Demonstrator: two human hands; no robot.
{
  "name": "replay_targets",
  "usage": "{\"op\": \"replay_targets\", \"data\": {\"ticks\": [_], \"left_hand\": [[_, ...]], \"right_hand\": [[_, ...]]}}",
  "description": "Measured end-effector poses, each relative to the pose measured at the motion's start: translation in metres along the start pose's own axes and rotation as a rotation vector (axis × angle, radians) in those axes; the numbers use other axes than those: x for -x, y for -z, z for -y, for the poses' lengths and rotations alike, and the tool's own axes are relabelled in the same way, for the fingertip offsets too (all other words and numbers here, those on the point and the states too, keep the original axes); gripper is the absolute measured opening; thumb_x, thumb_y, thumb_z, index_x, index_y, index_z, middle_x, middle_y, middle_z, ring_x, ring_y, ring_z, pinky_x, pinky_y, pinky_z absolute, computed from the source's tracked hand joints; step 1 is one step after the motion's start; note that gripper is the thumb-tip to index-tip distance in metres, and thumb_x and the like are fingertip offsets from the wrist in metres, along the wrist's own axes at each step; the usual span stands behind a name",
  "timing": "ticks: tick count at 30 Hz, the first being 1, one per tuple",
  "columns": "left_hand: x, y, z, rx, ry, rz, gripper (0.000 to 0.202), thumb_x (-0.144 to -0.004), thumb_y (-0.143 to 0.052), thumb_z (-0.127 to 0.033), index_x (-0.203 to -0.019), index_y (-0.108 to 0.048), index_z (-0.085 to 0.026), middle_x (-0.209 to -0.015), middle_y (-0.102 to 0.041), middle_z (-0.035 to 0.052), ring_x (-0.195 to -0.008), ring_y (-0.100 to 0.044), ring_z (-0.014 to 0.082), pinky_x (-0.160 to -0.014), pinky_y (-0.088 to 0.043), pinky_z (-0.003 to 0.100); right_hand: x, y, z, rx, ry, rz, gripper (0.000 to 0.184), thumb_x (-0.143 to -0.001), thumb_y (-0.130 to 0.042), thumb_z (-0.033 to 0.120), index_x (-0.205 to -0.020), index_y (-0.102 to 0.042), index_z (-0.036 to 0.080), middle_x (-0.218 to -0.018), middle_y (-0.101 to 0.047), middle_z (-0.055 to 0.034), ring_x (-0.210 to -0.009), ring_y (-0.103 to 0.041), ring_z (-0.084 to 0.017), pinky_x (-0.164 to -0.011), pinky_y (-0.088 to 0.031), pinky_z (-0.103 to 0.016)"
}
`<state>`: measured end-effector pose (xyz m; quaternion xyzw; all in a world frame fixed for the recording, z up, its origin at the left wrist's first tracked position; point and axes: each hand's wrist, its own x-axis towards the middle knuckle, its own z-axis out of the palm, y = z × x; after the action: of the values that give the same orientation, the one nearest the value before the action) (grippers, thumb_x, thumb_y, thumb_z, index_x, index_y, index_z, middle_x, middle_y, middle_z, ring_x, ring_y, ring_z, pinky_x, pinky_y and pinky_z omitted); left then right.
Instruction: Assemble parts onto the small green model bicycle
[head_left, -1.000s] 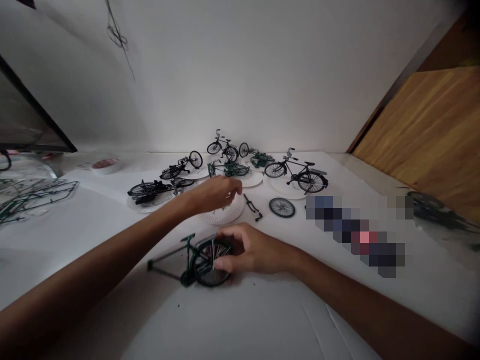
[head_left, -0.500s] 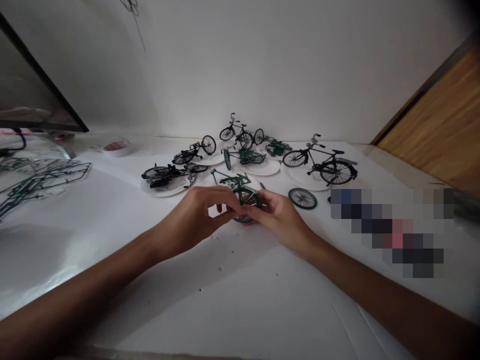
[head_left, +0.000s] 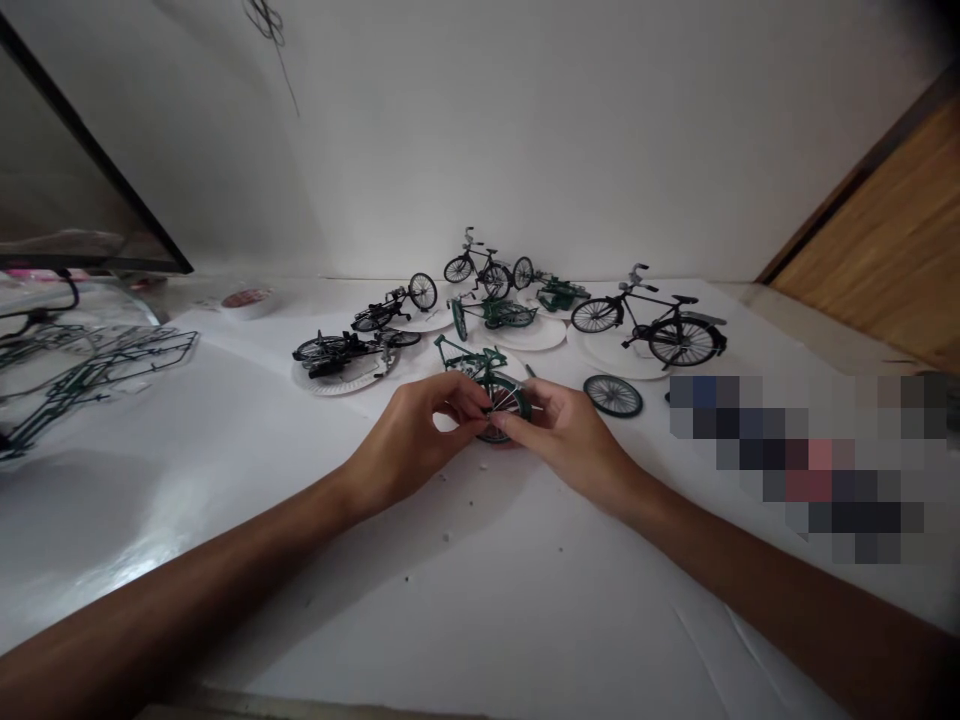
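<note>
Both hands on the green model bike [head_left: 484,375], mid-table, just near of the paper plates. Left hand [head_left: 416,435] pinches at the wheel; right hand [head_left: 559,430] grips it from the right.

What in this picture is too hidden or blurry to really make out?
- Head view: where the hands, left and right, meet on the green model bicycle, the fingers hide the spot.
- Pixelated patch: whatever lies there is blurred out.
- Green parts frame: cut off by the left edge.
</note>
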<state>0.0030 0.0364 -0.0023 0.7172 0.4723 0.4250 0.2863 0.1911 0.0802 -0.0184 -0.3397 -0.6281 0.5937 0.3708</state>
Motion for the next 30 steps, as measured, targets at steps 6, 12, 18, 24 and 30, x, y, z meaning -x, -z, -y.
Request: {"op": "replay_targets", "data": {"ticks": [6, 12, 18, 24, 30], "left_hand": [[0.0014, -0.0011, 0.0003, -0.006, 0.007, -0.014, 0.007, -0.088, -0.065, -0.020, -0.094, -0.065, -0.016, -0.095, -0.070, 0.0045, -0.084, -0.067, 0.0144, -0.080, -0.060, 0.030], [0.0015, -0.0018, 0.0006, -0.055, -0.031, -0.026, 0.008, -0.089, -0.065, -0.020, -0.095, -0.063, -0.016, -0.095, -0.068, 0.0043, -0.085, -0.067, 0.0141, -0.084, -0.061, 0.032], [0.0013, -0.0036, -0.0012, -0.122, -0.095, -0.064, 0.007, -0.088, -0.065, -0.018, -0.094, -0.062, -0.016, -0.094, -0.067, 0.0028, -0.084, -0.065, 0.0118, -0.082, -0.061, 0.028], [0.0020, -0.0050, 0.0004, -0.166, -0.059, -0.081, 0.009, -0.087, -0.068, -0.019, -0.095, -0.064, -0.018, -0.090, -0.067, 0.0007, -0.079, -0.064, 0.0108, -0.071, -0.059, 0.023], [0.0036, -0.0059, -0.0019, -0.146, -0.003, -0.106, 0.008, -0.085, -0.070, -0.017, -0.092, -0.066, -0.019, -0.088, -0.068, -0.0005, -0.079, -0.065, 0.0114, -0.071, -0.059, 0.023]], "right_hand": [[0.0016, 0.0027, -0.0026, 0.110, 0.061, 0.002, 0.029, -0.085, -0.070, 0.033, -0.110, -0.064, 0.019, -0.106, -0.071, -0.0075, -0.097, -0.069, -0.022, -0.088, -0.058, -0.039], [0.0047, 0.0041, 0.0000, 0.206, 0.092, -0.043, 0.028, -0.085, -0.070, 0.036, -0.107, -0.065, 0.021, -0.099, -0.072, -0.0068, -0.091, -0.070, -0.023, -0.084, -0.058, -0.040], [0.0046, 0.0056, -0.0001, 0.205, 0.085, -0.047, 0.030, -0.085, -0.070, 0.039, -0.109, -0.065, 0.020, -0.105, -0.072, -0.0078, -0.092, -0.069, -0.023, -0.082, -0.057, -0.037], [0.0052, 0.0068, 0.0011, 0.313, 0.124, -0.066, 0.025, -0.083, -0.070, 0.036, -0.102, -0.066, 0.019, -0.092, -0.072, -0.0049, -0.086, -0.068, -0.022, -0.072, -0.055, -0.032], [0.0083, 0.0047, 0.0048, 0.370, 0.161, -0.058, 0.016, -0.085, -0.066, 0.033, -0.089, -0.067, 0.018, -0.086, -0.071, -0.0038, -0.083, -0.067, -0.022, -0.069, -0.054, -0.031]]}}
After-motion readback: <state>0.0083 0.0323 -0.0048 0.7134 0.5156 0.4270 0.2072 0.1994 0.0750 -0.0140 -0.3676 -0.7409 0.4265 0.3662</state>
